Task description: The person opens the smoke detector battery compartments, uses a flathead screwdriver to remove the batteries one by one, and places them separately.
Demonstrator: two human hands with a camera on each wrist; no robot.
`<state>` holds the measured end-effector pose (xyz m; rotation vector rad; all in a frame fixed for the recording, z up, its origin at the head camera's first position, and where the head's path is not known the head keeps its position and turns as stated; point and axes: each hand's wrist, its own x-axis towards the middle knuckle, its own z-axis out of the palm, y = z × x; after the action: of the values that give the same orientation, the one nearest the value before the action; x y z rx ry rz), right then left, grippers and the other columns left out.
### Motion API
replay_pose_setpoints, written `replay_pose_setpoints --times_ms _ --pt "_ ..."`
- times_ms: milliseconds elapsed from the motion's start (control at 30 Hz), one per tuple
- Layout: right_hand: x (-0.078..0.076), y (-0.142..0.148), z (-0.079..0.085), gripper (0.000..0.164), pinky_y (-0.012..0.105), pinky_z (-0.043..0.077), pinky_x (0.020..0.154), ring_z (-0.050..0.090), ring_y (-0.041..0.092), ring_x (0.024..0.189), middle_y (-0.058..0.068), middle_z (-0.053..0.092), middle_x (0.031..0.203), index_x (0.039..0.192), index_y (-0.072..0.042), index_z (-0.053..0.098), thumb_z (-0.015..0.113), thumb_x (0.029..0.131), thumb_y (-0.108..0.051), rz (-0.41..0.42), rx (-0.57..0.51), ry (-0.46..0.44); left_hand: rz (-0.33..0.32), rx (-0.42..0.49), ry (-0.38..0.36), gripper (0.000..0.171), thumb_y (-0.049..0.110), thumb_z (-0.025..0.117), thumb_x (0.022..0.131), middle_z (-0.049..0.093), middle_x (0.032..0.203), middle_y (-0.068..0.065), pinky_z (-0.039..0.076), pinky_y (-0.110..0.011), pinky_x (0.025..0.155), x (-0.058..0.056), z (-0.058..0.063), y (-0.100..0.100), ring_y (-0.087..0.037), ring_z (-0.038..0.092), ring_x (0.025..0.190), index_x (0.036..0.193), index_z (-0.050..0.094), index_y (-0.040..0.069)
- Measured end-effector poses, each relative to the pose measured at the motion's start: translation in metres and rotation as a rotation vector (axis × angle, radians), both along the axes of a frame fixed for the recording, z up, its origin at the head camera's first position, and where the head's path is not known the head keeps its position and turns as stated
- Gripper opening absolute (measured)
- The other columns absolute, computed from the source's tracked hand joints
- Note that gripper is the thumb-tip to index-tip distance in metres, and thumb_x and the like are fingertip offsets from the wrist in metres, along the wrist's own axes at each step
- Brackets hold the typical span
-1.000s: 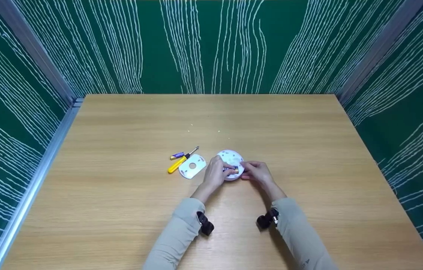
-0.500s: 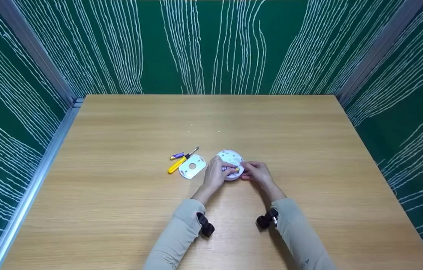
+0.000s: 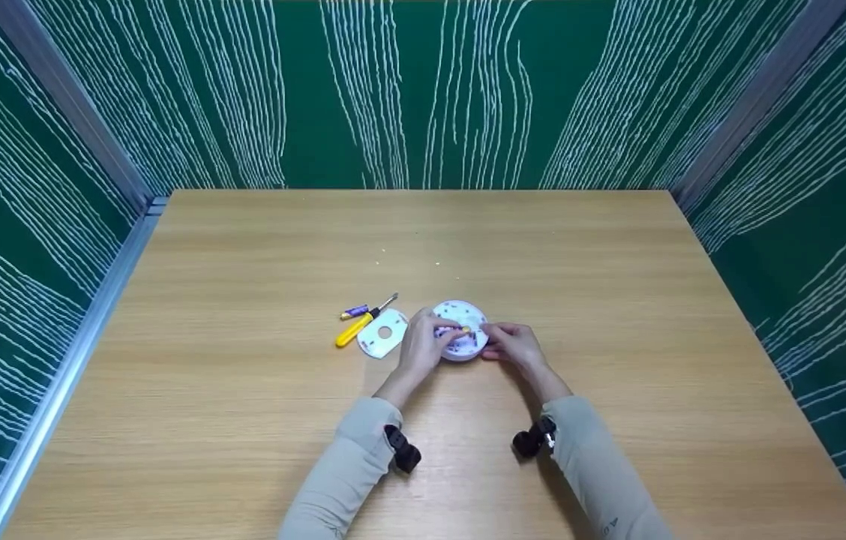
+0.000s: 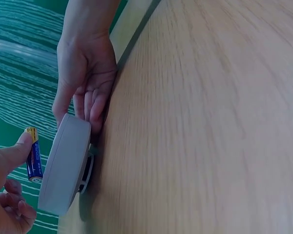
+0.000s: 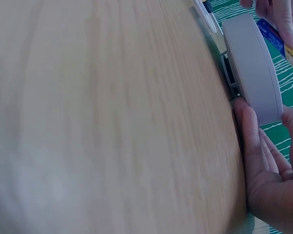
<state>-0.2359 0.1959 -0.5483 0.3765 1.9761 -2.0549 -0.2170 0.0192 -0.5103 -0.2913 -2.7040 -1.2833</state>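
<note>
A round white device lies on the table, its recessed side up. My left hand holds a battery between thumb and fingers, just above the device; the battery is dark blue with a yellow end. My right hand grips the device's right rim, thumb on top and fingers beneath, as the right wrist view shows. In the left wrist view a dark bracket-like part shows under the device. The recess is partly hidden by my left hand, and its contents are too small to tell.
Left of the device lie a white plate with a round hole, a yellow-handled screwdriver and another battery. Tiny white bits dot the wooden table farther back. Green walls with white lines surround it.
My left hand has lifted the battery from the device's recess and shifted slightly left and away from me. My right hand keeps its grip on the rim.
</note>
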Motion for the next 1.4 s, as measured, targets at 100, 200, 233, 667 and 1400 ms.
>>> replay_pose_setpoints --times_ms 100,200,233,667,1400 --pt "0.0 0.0 0.001 0.039 0.025 0.052 0.06 0.06 0.014 0.061 0.01 0.06 0.075 0.112 0.016 0.049 0.057 0.085 -0.011 -0.006 0.009 -0.011 0.018 0.002 -0.014 0.019 0.028 0.071 0.073 0.056 0.08 0.0 0.041 -0.023 0.065 -0.003 0.001 -0.006 -0.012 0.05 0.074 0.085 0.072 0.013" --pt "-0.001 0.0 0.001 0.04 0.025 0.052 0.06 0.06 0.014 0.061 0.009 0.06 0.075 0.113 0.015 0.05 0.057 0.085 -0.012 -0.007 0.013 -0.018 0.028 0.009 -0.003 0.02 0.027 0.071 0.072 0.055 0.077 -0.002 0.038 -0.023 0.059 -0.006 0.002 -0.014 -0.012 0.047 0.07 0.085 0.072 0.012" --pt "-0.001 0.0 0.001 0.04 0.025 0.052 0.06 0.06 0.014 0.061 0.009 0.06 0.074 0.113 0.014 0.049 0.057 0.085 -0.012 -0.006 0.01 -0.018 0.032 0.007 0.009 0.02 0.027 0.071 0.072 0.056 0.076 -0.003 0.038 -0.023 0.059 -0.007 0.002 -0.018 -0.012 0.047 0.07 0.085 0.072 0.011" --pt "-0.001 0.0 0.001 0.037 0.025 0.052 0.06 0.06 0.014 0.062 0.008 0.061 0.073 0.113 0.014 0.051 0.057 0.085 -0.011 -0.006 0.009 -0.032 0.107 -0.037 0.034 0.016 0.019 0.07 0.076 0.062 0.083 -0.007 0.044 -0.032 0.068 -0.023 0.003 -0.07 -0.022 0.056 0.079 0.086 0.072 0.008" --pt "0.001 0.0 0.002 0.036 0.024 0.052 0.058 0.06 0.013 0.059 0.007 0.06 0.072 0.109 0.016 0.051 0.057 0.084 -0.01 0.006 0.007 0.006 0.236 -0.113 -0.083 0.017 0.019 0.068 0.078 0.059 0.09 -0.011 0.044 -0.035 0.076 -0.058 0.006 -0.129 -0.024 0.054 0.088 0.089 0.071 0.006"
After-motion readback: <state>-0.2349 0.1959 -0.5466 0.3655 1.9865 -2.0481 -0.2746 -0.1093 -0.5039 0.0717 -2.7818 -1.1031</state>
